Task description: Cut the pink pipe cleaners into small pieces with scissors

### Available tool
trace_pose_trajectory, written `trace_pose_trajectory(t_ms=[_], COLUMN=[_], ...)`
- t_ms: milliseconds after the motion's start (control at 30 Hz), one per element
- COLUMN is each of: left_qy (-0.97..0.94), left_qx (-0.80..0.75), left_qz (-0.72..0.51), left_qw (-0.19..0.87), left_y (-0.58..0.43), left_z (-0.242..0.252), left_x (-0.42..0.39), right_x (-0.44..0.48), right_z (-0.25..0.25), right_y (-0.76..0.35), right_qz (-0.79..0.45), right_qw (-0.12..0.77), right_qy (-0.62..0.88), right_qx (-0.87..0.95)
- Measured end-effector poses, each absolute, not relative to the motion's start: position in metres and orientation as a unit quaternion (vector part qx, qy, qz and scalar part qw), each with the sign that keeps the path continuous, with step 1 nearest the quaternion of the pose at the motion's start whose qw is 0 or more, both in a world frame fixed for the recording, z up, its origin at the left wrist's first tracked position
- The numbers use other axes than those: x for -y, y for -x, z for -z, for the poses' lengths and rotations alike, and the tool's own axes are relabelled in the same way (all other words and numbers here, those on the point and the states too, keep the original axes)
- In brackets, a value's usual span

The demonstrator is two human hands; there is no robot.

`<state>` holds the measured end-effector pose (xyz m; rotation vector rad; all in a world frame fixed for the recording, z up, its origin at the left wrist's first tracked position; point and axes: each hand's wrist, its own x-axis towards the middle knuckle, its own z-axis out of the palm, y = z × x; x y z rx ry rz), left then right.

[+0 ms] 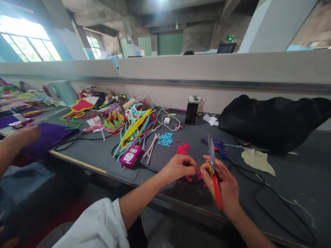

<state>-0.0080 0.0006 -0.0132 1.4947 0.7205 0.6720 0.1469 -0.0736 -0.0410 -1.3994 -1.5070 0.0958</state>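
My right hand [224, 186] is closed around a pair of scissors [213, 170] with orange handles, blades pointing up and away. My left hand [179, 167] pinches a small red piece [199, 171] right at the scissors, fingertips touching my right hand. Small red cut bits [189, 178] lie on the dark grey table [103, 155] just under my hands. Further back sit a red pile of cut bits [182, 148] and a light blue pile [165, 139].
A heap of coloured pipe cleaners [134, 129] and a pink power strip [131, 155] lie to the left. A blue glue gun [219, 146], a black bag [274, 122], a dark bottle [191, 111] and black cables [274, 196] lie right. Another person's arm [18, 141] rests on purple felt, far left.
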Motion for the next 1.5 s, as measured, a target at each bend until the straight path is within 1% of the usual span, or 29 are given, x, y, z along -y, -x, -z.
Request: trace_pose_trajectory(t_ms=[133, 233, 300, 467, 600, 833, 1133, 1500], left_qy=[-0.609, -0.575, -0.532, -0.393, -0.337, -0.302, -0.339, -0.351], left_qx=[-0.311, -0.29, -0.281, -0.208, -0.177, -0.185, -0.184, -0.192], left_qz=[-0.252, -0.254, -0.296, -0.492, -0.547, -0.565, -0.578, -0.591], left_qw=[0.685, 0.721, 0.742, 0.748, 0.745, 0.745, 0.719, 0.701], left_y=[0.011, 0.01, 0.009, 0.006, 0.006, 0.007, 0.006, 0.006], left_z=[0.016, 0.014, 0.012, 0.007, 0.004, 0.0, 0.003, 0.002], left_x=[-0.006, -0.004, -0.002, -0.002, -0.002, 0.003, 0.002, 0.004], right_x=[0.075, 0.077, 0.077, 0.075, 0.073, 0.073, 0.073, 0.073], right_z=[0.042, 0.039, 0.038, 0.05, 0.063, 0.071, 0.073, 0.071], right_y=[-0.146, -0.145, -0.144, -0.142, -0.14, -0.14, -0.144, -0.144], right_qz=[-0.063, -0.058, -0.039, 0.016, 0.029, 0.02, 0.066, 0.082], right_qw=[0.51, 0.516, 0.515, 0.484, 0.437, 0.397, 0.398, 0.403], right_qy=[0.575, 0.568, 0.575, 0.603, 0.612, 0.629, 0.599, 0.588], right_qx=[0.636, 0.638, 0.634, 0.634, 0.659, 0.668, 0.692, 0.697])
